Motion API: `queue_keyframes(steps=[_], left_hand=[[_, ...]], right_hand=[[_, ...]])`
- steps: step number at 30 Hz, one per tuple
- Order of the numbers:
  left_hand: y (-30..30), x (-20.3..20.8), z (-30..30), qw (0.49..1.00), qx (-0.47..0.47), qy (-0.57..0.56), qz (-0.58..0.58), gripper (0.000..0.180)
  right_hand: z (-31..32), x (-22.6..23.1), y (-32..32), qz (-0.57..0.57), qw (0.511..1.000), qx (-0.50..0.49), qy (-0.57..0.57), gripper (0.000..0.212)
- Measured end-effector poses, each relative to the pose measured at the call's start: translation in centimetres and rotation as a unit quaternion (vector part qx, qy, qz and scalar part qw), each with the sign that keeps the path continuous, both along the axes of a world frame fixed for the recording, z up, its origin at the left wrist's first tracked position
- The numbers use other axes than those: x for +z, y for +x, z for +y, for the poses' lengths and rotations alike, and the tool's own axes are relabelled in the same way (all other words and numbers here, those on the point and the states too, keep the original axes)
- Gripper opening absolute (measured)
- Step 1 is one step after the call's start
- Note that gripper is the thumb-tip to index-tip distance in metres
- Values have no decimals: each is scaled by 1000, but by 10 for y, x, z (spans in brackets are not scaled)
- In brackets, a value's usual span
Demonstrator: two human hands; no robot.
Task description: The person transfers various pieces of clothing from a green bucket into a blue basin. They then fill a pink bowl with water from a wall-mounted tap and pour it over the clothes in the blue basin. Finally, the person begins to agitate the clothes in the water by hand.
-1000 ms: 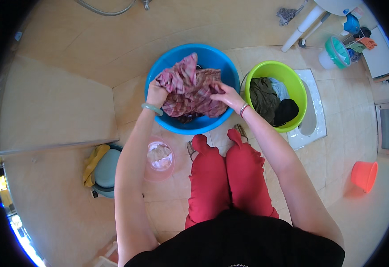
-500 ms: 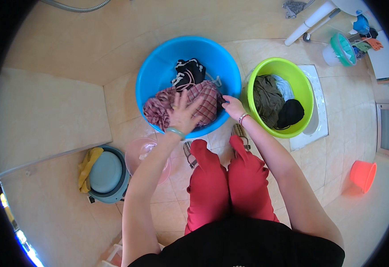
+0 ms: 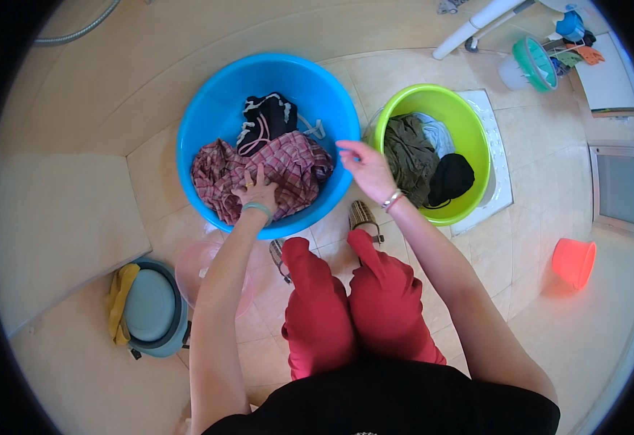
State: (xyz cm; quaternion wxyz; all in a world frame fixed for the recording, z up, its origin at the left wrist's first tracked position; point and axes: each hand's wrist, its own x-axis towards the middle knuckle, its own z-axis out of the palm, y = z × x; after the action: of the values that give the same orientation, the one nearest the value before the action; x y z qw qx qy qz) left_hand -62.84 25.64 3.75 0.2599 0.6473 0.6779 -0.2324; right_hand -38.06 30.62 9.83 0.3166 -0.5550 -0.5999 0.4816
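A large blue basin on the floor holds a red-and-white plaid garment and, behind it, a black garment with white trim and pink cords. My left hand lies on the plaid cloth with its fingers spread. Between the blue basin and a lime-green bucket, my right hand hangs in the air, index finger stretched out, holding nothing that I can see. Inside the green bucket are an olive garment, a light-blue cloth and a black piece.
The green bucket stands over a white floor pan. A translucent pink basin sits near my left forearm, beside a grey-blue tub with a yellow cloth. An orange-pink bucket is at right. A white pipe slants down behind.
My right hand has let go of the dark edge of cloth at the basin's right rim and lifted. The plaid garment lies more spread out under my left hand. The whole view has shifted.
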Motion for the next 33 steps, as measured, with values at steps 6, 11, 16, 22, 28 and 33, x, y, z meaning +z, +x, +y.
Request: queue_keyframes(steps=[6,11,16,22,28,33], left_hand=[[117,99,26,890,-13,357,-284,35],[173,135,16,850,74,264,-450,34],[200,175,7,832,170,100,-518,45],[219,190,11,817,180,135,-531,96],[261,201,23,791,119,283,-529,120],[273,199,64,184,327,-241,-895,26]], right_hand=[[12,46,106,-155,970,-135,133,27],[-12,37,138,-345,937,-25,46,70],[-23,71,143,-385,922,-4,43,41],[-49,166,197,59,982,-154,87,32],[-88,268,228,101,986,-60,115,33],[-103,311,232,264,948,-90,155,32]])
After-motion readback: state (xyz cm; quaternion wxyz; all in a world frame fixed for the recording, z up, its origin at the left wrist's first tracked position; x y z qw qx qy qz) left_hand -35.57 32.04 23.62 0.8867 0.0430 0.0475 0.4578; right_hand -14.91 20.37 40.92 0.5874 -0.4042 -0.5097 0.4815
